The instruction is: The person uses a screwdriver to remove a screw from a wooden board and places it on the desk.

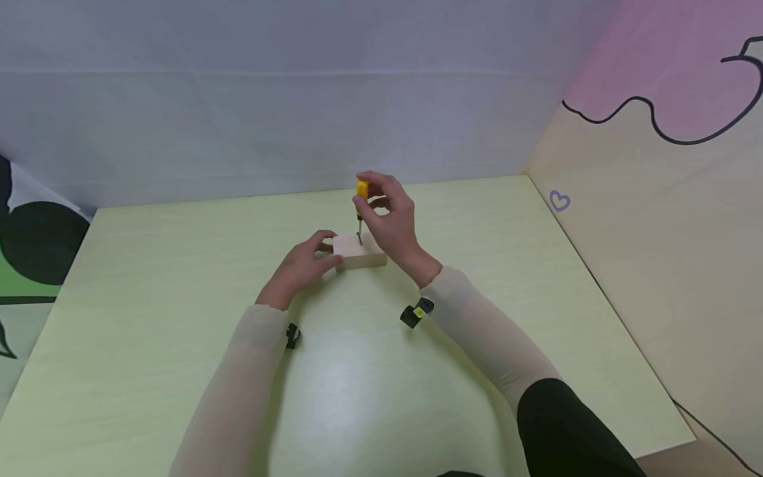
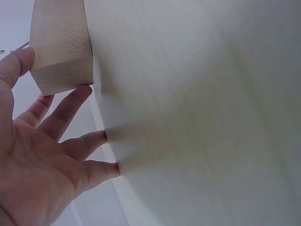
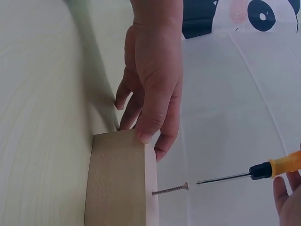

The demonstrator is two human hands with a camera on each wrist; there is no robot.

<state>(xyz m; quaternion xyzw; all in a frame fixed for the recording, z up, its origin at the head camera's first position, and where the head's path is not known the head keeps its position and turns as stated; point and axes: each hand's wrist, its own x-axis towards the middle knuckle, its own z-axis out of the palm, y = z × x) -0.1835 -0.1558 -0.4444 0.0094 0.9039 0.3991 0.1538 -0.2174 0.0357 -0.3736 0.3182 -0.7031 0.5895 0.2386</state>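
Note:
A pale wooden block [image 1: 359,258] lies on the table in front of me. My left hand [image 1: 301,266] grips its left end, with the thumb near the top edge and fingertips against the end and far side; the remaining fingers are spread onto the tabletop. Out of the block's top face stands a metal screw [image 3: 170,189], threads largely exposed. Above it, my right hand [image 1: 393,222] pinches a screwdriver [image 1: 362,189] by its yellow handle, shaft pointing down. In the right wrist view, the screwdriver's tip is a small gap away from the screw head.
The light wood-grain table [image 1: 179,285] runs back to a pale fabric wall [image 1: 268,119]. A beige and pink panel [image 1: 656,218] borders its right edge, with a dark cable [image 1: 709,434] low down there. Small dark cameras hang at both wrists.

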